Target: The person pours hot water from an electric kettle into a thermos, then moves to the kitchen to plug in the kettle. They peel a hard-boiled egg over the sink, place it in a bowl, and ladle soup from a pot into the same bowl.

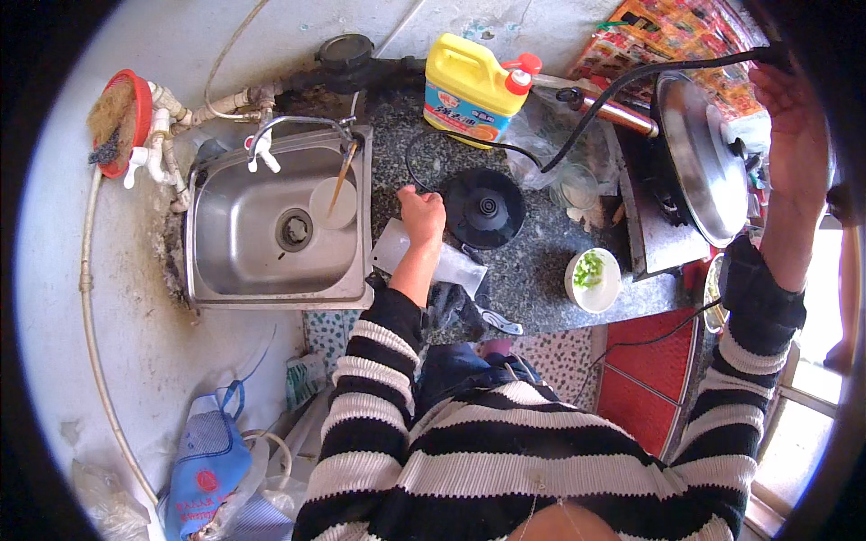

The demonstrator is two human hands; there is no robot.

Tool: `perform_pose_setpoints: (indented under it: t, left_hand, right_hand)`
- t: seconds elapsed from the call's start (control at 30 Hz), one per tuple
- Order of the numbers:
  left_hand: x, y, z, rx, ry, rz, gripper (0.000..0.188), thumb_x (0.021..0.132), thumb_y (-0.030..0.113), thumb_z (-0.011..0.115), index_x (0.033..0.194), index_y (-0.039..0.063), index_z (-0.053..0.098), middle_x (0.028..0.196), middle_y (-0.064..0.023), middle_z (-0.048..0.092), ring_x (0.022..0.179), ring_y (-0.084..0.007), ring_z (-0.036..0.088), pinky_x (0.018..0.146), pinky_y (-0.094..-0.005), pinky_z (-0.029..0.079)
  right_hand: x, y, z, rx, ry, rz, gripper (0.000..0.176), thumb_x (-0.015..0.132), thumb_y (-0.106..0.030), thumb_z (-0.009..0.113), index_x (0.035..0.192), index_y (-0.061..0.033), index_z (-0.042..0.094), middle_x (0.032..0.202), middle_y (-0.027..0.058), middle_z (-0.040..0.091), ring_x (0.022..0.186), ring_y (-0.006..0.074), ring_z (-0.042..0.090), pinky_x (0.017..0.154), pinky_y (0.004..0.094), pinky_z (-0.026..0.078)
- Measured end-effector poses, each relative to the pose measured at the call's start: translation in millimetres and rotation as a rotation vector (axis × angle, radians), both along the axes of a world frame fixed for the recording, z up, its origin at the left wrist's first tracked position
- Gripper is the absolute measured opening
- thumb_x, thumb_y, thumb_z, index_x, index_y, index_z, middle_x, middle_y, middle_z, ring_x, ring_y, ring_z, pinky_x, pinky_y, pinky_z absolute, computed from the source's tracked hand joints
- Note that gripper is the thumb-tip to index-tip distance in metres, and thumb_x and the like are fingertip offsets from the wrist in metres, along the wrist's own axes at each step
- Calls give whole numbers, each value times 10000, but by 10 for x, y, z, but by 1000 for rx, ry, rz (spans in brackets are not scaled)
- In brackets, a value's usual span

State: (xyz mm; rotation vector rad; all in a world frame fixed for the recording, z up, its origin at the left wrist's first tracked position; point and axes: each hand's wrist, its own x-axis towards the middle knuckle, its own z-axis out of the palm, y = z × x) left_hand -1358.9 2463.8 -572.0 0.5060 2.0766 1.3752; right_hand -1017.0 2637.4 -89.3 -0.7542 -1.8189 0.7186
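My left hand, fingers curled, is beside a round black appliance power base on the speckled stone counter. A thin black cord loops down to its fingers; whether they grip it is unclear. Under my left wrist lies the broad blade of a cleaver. My right hand is raised at the far right, by the upper end of a thick black cable; its grip is hidden in the dark rim. Below it stands a wok with a domed metal lid.
A steel sink holds a white bowl under the tap. On the counter are a yellow detergent jug, a white bowl of chopped greens, a glass jar, a peeler and a black plastic bag.
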Motion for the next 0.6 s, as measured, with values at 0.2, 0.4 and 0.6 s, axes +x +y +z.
perform_pose_setpoints:
  t: [0.2,0.4,0.6]
  left_hand:
    - [41,50,741,-112,-543,-122,239,829,169,711,942,-11,601,838,-91,623,782,-241,618,742,-369,502]
    - [102,115,655,36,-501,-1,198,870,168,684,875,38,536,784,-48,547,734,-174,542,695,-345,466]
    - [172,128,432,85,-640,70,159,918,169,552,1004,66,467,863,-88,527,779,-199,534,653,-386,471]
  right_hand:
    - [-146,-188,-130,-99,49,-89,362,1025,-238,434,1268,-17,585,1076,182,680,979,223,672,905,318,512]
    - [-449,-297,-127,-179,85,-102,316,1017,-231,477,1204,-31,635,1017,167,689,937,207,672,827,307,514]
    - [-899,-573,-251,-78,137,-153,336,1018,-234,477,1220,2,603,1013,163,685,947,209,663,849,312,515]
